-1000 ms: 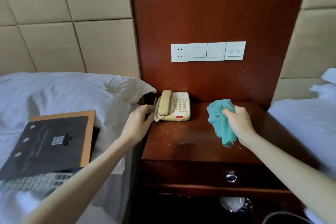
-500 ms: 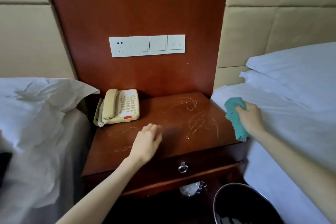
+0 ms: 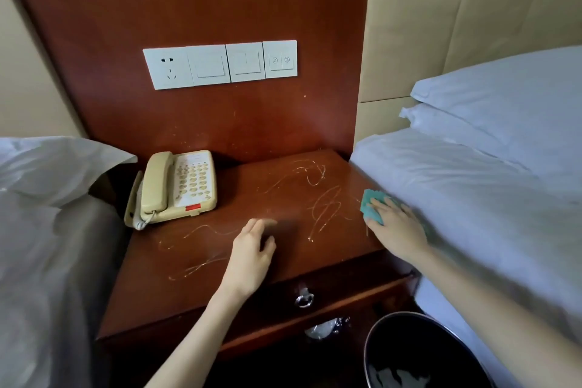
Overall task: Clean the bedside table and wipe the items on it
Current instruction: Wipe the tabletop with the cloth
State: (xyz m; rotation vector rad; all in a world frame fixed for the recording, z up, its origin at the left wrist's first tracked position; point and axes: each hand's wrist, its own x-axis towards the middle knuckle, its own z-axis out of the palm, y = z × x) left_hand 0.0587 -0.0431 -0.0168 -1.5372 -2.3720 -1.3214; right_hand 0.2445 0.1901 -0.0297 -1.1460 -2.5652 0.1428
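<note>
Moved: our right hand (image 3: 397,225) has come in from the side of the bed (image 3: 472,198) onto the worktop (image 3: 220,280). The cloth (image 3: 372,207), bunched before, now lies flattened under it. Our left hand (image 3: 252,250) has hardly shifted.
Hands: the right fingers are spread straight and press the cloth; the left is released, grasping nothing, low over the front middle.
Cloth: it lies at the worktop's right edge, against the bed sheet, with its long axis front to back along that edge.
Telephone (image 3: 178,187): it sits at the left rear corner, keypad up, long axis front to back. The handset (image 3: 156,183) is cradled on its left and the cord (image 3: 150,217) is at the front.
Risk: we judge a wide leftward sweep may nudge the telephone toward the left edge, or snag the cord and unseat the handset.
Risk: the cloth may drag the sheet.
Marks (image 3: 324,208): pale squiggles; whether they are dirt or scratches we cannot tell.
</note>
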